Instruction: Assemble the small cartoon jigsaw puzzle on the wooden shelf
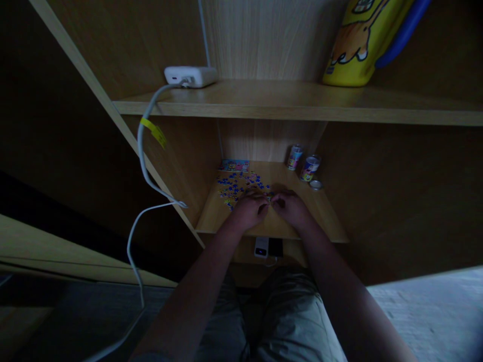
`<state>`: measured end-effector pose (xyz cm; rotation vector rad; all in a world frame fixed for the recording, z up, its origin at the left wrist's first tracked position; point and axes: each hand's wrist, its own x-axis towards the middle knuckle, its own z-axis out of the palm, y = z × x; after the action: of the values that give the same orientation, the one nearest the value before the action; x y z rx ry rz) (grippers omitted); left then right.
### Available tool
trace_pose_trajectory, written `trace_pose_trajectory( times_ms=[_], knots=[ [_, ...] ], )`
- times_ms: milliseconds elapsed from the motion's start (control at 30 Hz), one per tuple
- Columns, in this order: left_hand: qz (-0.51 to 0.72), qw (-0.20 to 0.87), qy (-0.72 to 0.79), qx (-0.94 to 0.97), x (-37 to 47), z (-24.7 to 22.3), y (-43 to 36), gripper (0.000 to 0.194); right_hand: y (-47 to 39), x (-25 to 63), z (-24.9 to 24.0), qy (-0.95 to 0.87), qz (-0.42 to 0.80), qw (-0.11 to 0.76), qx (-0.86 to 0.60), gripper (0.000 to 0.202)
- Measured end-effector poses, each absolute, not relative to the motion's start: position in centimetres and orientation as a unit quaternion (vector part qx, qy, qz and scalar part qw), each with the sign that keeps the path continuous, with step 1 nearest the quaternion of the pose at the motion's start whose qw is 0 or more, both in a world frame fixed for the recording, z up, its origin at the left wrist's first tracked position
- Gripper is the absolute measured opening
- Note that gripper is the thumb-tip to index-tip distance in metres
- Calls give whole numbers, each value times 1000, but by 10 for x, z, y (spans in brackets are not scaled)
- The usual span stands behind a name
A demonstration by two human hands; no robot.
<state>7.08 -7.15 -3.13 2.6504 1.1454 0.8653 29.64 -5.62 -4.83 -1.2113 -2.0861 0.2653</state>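
Left hand [249, 207] and right hand [290, 206] pinched together on tiny puzzle piece [269, 199], orientation indiscernible, loose pieces [236, 186] beyond

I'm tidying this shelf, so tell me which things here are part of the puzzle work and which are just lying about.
In use: left hand, right hand, puzzle pieces, puzzle picture card.

Lying about: two small tins, tin lid, white charger, cable, yellow bag, power bank.

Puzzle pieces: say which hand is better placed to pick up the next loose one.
Left. The left hand lies beside the puzzle pieces, which spread out on its side; the right hand sits farther from them, nearer the cans.
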Motion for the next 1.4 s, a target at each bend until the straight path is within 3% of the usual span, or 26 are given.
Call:
trace_pose_trajectory(
  times_ms=[1167, 1300, 1400],
  knots=[
    [261, 82, 364, 890, 74, -28, -79, 22, -52, 300, -55, -806, 89, 353, -467, 32],
    [268, 39, 438, 857, 75, -27, -77, 22, -53, 300, -55, -804, 77, 361, -466, 29],
    [257, 16, 535, 805, 77, -30, -72, 38, -53, 299, -55, -799, 63, 369, -470, 27]
  ],
)
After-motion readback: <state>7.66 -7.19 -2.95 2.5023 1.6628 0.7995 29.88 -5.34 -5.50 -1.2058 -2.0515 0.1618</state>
